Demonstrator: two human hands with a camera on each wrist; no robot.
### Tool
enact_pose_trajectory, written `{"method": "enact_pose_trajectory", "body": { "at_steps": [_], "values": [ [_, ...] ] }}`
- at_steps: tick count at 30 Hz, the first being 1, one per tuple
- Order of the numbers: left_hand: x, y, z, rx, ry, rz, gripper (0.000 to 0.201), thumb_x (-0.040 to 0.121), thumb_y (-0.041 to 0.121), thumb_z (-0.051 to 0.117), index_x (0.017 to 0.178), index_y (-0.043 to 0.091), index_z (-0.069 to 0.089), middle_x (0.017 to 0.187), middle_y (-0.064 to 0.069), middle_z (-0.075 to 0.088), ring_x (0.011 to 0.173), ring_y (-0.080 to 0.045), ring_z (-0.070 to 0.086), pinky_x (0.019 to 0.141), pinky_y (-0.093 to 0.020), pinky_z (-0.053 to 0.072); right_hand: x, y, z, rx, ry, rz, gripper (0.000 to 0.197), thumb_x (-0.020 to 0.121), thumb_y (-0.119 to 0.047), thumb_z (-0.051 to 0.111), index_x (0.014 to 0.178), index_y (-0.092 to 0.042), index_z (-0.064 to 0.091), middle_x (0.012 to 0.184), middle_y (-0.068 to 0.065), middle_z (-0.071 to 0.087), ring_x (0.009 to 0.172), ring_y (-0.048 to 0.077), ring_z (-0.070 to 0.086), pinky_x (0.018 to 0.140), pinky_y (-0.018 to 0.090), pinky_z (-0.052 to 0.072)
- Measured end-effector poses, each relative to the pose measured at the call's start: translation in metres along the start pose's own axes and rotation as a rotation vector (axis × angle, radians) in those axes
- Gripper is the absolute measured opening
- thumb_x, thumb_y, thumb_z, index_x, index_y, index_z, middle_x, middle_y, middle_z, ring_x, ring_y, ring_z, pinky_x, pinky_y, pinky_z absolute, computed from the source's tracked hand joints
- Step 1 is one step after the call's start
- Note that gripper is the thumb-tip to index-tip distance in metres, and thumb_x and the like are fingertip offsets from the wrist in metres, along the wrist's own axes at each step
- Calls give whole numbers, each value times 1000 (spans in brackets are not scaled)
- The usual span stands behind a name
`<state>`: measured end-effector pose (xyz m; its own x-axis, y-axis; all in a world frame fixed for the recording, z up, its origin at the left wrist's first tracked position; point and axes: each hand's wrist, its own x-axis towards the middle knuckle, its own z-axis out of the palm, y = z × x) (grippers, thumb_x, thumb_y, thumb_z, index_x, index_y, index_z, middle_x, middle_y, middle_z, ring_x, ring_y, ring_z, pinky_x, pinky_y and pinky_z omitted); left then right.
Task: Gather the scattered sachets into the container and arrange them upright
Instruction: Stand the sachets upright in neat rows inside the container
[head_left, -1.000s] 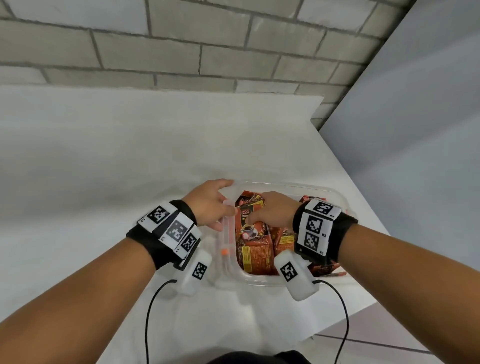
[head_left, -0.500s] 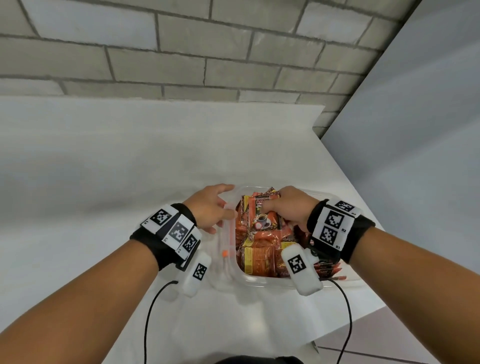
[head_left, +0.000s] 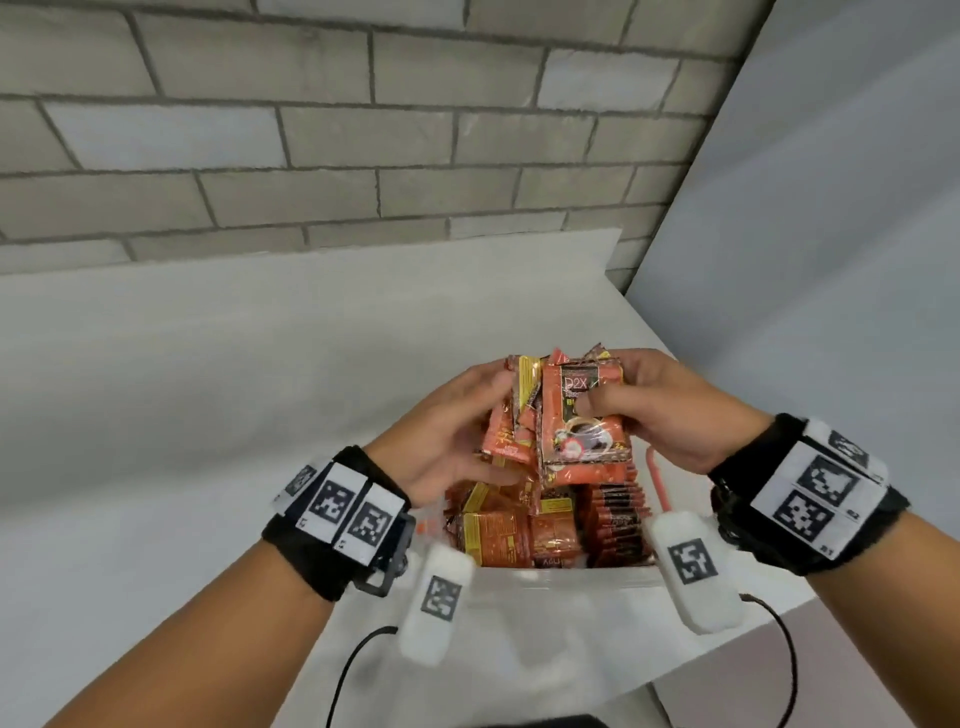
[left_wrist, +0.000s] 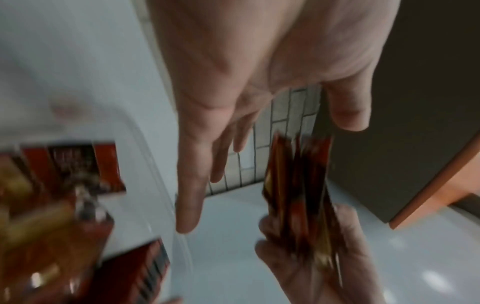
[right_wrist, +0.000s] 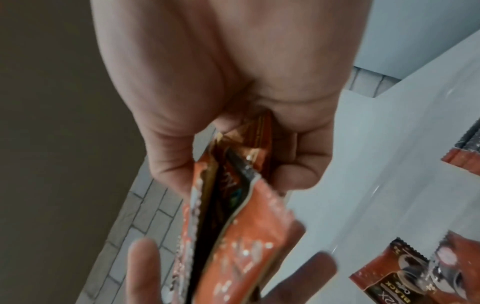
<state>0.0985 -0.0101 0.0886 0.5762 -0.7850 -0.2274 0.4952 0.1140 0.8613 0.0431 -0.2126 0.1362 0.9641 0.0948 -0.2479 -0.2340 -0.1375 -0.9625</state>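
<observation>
Nearest me, the clear container (head_left: 524, 584) sits at the front edge of the white bench (head_left: 208, 374), part-filled with orange sachets (head_left: 519, 535), some on edge in a row at its right side. Above it I hold a bunch of sachets (head_left: 576, 421) between my hands. My right hand (head_left: 670, 410) grips the bunch, thumb curled across the front packet, fingers behind. My left hand (head_left: 457, 431) lies against its other side, fingers straight and spread. The front packet reads "D2X"; a loose one in the right wrist view shows "BLACK". Beyond stands a grey brick wall (head_left: 311, 130).
</observation>
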Motion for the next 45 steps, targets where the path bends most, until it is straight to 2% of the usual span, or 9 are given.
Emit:
{"method": "enact_pose_trajectory", "body": {
  "at_steps": [7, 12, 15, 18, 24, 30, 35, 39, 45],
  "values": [
    [27, -23, 44, -368, -115, -76, 39, 73, 19, 65, 110, 10, 67, 103, -16, 69, 91, -35, 68, 80, -64, 46, -15, 16, -4, -88, 34, -111, 22, 76, -8, 64, 94, -14, 55, 79, -5, 69, 77, 15, 65, 71, 26, 53],
    [36, -35, 56, -378, -159, -80, 44, 65, 17, 64, 107, 13, 72, 108, -18, 67, 96, -39, 65, 78, -63, 48, -16, 28, -13, -183, 23, -35, 38, 74, -25, 65, 107, -25, 47, 95, 3, 67, 83, 22, 68, 74, 50, 56],
    [38, -39, 53, -396, -158, -86, 52, 67, 16, 61, 118, 9, 65, 107, -23, 65, 93, -45, 64, 71, -58, 55, -16, 35, -14, -337, 83, -99, 41, 79, -41, 69, 109, -39, 41, 112, 2, 55, 92, 16, 62, 55, 28, 54],
    [41, -44, 49, -464, -83, -41, 56, 67, 15, 61, 122, 7, 61, 104, -22, 64, 89, -42, 64, 68, -52, 57, -17, 42, -14, -424, 235, -171, 60, 65, -65, 70, 111, -45, 38, 121, -8, 45, 108, 10, 49, 85, 31, 53],
    [46, -44, 47, -501, 59, 93, 50, 67, 11, 62, 116, 7, 67, 108, -20, 65, 90, -33, 65, 81, -52, 51, -13, 41, -3, -340, 272, -188, 61, 73, -45, 72, 125, -29, 44, 114, -14, 59, 99, -3, 60, 83, 16, 49],
    [54, -45, 34, -504, 162, 83, 54, 59, 2, 70, 112, -3, 62, 106, -24, 65, 87, -35, 65, 78, -44, 55, -1, 50, -26, -215, 258, -104, 33, 91, -31, 58, 123, -23, 52, 110, -6, 68, 100, 12, 65, 94, 42, 50],
    [60, -39, 29, -416, 284, 35, 16, 62, -1, 65, 78, 2, 66, 83, -16, 65, 74, -30, 64, 72, -40, 55, -7, 40, -38, -118, 234, -146, 10, 94, -17, 54, 103, -15, 54, 91, -4, 72, 84, 12, 68, 72, 25, 51],
    [62, -37, 29, -359, 292, -10, 39, 65, 0, 68, 103, -3, 61, 111, -26, 59, 100, -39, 57, 95, -54, 43, -12, 32, -40, -259, -17, -144, 18, 87, -25, 60, 102, -17, 56, 96, 3, 70, 88, 16, 67, 75, 29, 54],
    [65, -37, 32, -403, 242, -13, 37, 79, 10, 60, 111, -8, 61, 102, -25, 66, 85, -33, 67, 71, -42, 58, -3, 45, -28, -725, 19, -268, 45, 86, -26, 67, 125, -39, 47, 107, -13, 60, 96, -2, 56, 82, 13, 46]
  ]
}}
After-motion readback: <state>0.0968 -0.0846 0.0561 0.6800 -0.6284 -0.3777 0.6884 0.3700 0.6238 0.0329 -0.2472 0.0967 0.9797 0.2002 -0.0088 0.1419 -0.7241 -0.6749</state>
